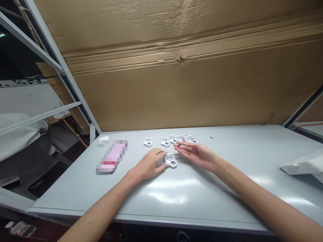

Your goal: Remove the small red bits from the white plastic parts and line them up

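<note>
White plastic piece [171, 160] between hands; left hand [148, 164] loosely curled, empty; right hand [196, 155] half-open, grip unclear.

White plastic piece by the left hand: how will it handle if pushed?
The white plastic piece looks thin and moulded, so probably light and fairly stiff. Lying flat on the glossy grey tabletop, it would likely slide rather than roll or tip.
</note>
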The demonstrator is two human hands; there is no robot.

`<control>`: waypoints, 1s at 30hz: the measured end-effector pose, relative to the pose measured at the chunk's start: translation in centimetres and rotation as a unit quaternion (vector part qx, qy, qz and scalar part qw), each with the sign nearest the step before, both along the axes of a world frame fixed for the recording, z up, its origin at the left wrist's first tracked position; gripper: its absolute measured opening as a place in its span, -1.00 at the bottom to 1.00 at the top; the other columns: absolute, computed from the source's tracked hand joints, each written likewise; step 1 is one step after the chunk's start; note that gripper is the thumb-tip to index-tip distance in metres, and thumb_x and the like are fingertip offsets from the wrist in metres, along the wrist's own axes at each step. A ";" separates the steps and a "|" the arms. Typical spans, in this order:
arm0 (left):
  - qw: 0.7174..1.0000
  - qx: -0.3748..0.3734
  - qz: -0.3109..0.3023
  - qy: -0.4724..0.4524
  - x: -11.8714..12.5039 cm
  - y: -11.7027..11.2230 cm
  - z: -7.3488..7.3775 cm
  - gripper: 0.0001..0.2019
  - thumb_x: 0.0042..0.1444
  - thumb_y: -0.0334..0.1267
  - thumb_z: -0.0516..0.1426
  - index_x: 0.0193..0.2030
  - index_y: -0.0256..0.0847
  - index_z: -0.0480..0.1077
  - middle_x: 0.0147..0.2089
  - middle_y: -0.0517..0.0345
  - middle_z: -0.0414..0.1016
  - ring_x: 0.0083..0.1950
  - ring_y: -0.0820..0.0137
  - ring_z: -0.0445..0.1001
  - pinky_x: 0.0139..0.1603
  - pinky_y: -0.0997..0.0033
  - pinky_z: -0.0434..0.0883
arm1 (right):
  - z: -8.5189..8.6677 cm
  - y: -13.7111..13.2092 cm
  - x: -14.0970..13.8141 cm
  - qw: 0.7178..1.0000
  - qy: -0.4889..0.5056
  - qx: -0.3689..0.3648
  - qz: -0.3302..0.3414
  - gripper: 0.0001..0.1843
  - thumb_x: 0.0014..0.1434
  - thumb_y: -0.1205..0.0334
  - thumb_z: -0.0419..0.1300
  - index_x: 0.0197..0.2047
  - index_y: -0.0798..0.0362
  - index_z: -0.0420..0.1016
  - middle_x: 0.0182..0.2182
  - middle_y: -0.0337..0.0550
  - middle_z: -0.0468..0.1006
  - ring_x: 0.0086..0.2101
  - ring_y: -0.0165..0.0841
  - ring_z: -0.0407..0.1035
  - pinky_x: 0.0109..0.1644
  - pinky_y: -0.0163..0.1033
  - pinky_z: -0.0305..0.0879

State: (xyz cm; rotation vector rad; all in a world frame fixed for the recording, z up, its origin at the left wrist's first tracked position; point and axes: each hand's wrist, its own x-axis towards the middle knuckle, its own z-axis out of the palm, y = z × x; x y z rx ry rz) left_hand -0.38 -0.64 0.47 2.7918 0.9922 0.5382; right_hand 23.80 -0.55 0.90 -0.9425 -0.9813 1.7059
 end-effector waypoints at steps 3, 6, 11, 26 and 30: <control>1.000 0.000 0.002 0.001 0.0 0.0 0.1 -0.66 0.30 -0.12 0.13 0.15 -0.19 0.36 0.13 -0.08 0.44 0.17 0.13 0.38 0.19 0.10 0.36 | 0.3 -0.3 0.2 0.999 -0.026 0.023 0.017 -0.75 0.17 0.27 0.24 -0.06 -0.01 0.57 0.08 -0.04 0.56 0.14 -0.16 0.40 0.33 0.03 0.27; 1.000 -0.003 0.001 0.003 0.0 0.0 0.1 -0.66 0.30 -0.13 0.13 0.15 -0.21 0.37 0.12 -0.08 0.44 0.16 0.14 0.39 0.18 0.12 0.37 | 1.0 -0.6 0.5 0.997 -0.057 0.036 0.032 -0.73 0.12 0.22 0.32 -0.07 0.00 0.59 0.04 -0.05 0.59 0.09 -0.18 0.44 0.32 -0.02 0.26; 1.000 -0.007 -0.003 -0.001 0.0 0.0 0.2 -0.66 0.32 -0.12 0.11 0.15 -0.22 0.37 0.12 -0.08 0.44 0.17 0.14 0.37 0.19 0.13 0.36 | 2.0 -0.2 1.9 0.965 -0.221 0.138 -0.018 -0.64 0.10 0.09 0.33 -0.04 0.01 0.59 -0.05 -0.02 0.63 -0.04 -0.14 0.51 0.14 0.03 0.38; 1.000 -0.013 0.006 -0.007 -0.2 -0.1 0.2 -0.62 0.29 -0.12 0.12 0.19 -0.18 0.35 0.19 -0.09 0.40 0.20 0.11 0.36 0.19 0.09 0.37 | 1.2 1.3 8.6 0.738 -0.627 0.241 -0.059 -0.67 0.05 0.20 0.20 -0.08 -0.07 0.58 -0.20 -0.10 0.67 -0.24 -0.15 0.53 -0.28 -0.18 0.36; 1.000 -0.013 -0.016 -0.010 -0.2 -0.4 0.4 -0.51 0.24 -0.11 0.18 0.28 -0.15 0.30 0.29 -0.12 0.30 0.28 0.07 0.31 0.24 0.06 0.33 | 1.3 1.4 8.5 0.722 -0.646 0.233 -0.086 -0.67 0.05 0.20 0.21 -0.08 -0.02 0.58 -0.16 -0.04 0.65 -0.21 -0.10 0.53 -0.28 -0.15 0.37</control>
